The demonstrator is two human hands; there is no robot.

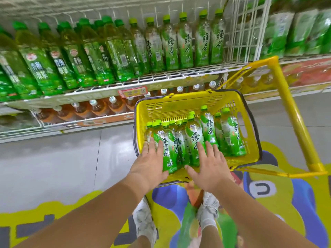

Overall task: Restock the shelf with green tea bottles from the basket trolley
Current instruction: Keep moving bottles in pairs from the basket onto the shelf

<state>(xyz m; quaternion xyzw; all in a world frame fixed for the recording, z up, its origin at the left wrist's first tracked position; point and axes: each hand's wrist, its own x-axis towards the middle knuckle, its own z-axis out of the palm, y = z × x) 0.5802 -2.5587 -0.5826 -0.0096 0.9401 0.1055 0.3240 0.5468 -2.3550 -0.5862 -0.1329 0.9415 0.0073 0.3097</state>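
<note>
- Head camera, looking down: a yellow plastic basket (179, 104) with slotted walls sits on a yellow trolley frame (293, 113), just beside a white wire shelf (179, 76).
- About ten green tea bottles (194, 138) lie in the basket, packed side by side, their caps pointing toward the shelf.
- Each bottle is clear plastic holding pale yellow-green tea. It has a bright lime screw cap and a green-and-white label with large dark green Chinese characters.
- The left hand (150, 163) is palm down at the basket's near-left corner. Its fingers are straight and slightly spread, laid on the leftmost bottles and gripping nothing.
- The right hand (209, 167) is flat over the middle bottles. Its fingers are straight, the thumb is spread toward the left hand, and it holds nothing.
- On the shelf, shelved green tea bottles (186, 43) with lime caps stand upright in a row on the right part.
- To their left stand darker-capped green bottles (75, 56) with a different label.
- A red and yellow price tag (132, 92) hangs on the shelf's front edge.
- On the tier below are amber drink bottles (96, 106) with white caps.
- Under the trolley, a colourful floor sticker (279, 194) covers the grey tiles. The person's white shoes (143, 222) stand on it.
</note>
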